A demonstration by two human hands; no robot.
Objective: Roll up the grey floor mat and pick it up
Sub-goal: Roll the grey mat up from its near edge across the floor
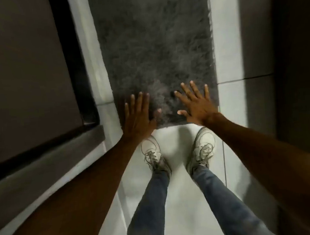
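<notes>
On the pale tiled floor (174, 171), the shaggy grey rectangular floor mat (155, 53) lies flat and unrolled. Over its near edge, left hand (138, 114) and right hand (195, 103) spread open-fingered, grasping nothing, just ahead of white sneakers (152, 151).

I see bare pale floor (172, 143) open along the grey floor mat's (154, 44) near edge. A dark cabinet (24, 75) crowds its left side closely; a dark door (299, 61) stands further right, past open tile.
</notes>
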